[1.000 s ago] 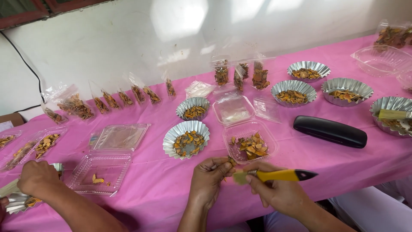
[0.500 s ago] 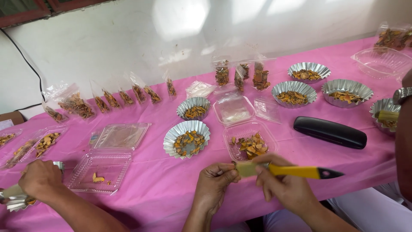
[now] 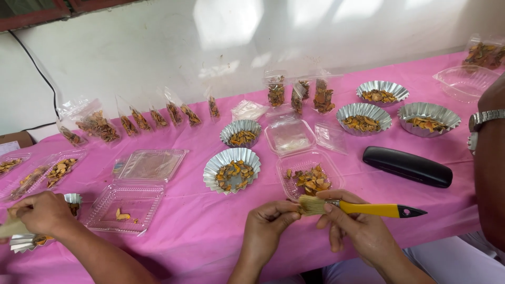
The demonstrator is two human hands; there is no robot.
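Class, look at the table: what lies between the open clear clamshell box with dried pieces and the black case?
Head view: only bare pink tablecloth lies between the clamshell box and the black case.

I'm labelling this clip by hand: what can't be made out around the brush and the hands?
Head view only:
- Left hand: whatever it pinches is hidden by its fingers and the brush bristles.
- Right hand: palm turned away.
- Co-worker's hand: its tool is cut by the left edge.

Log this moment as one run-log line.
left hand: pinching brush bristles | right hand: holding yellow-handled brush | open clear box of dried pieces just beyond
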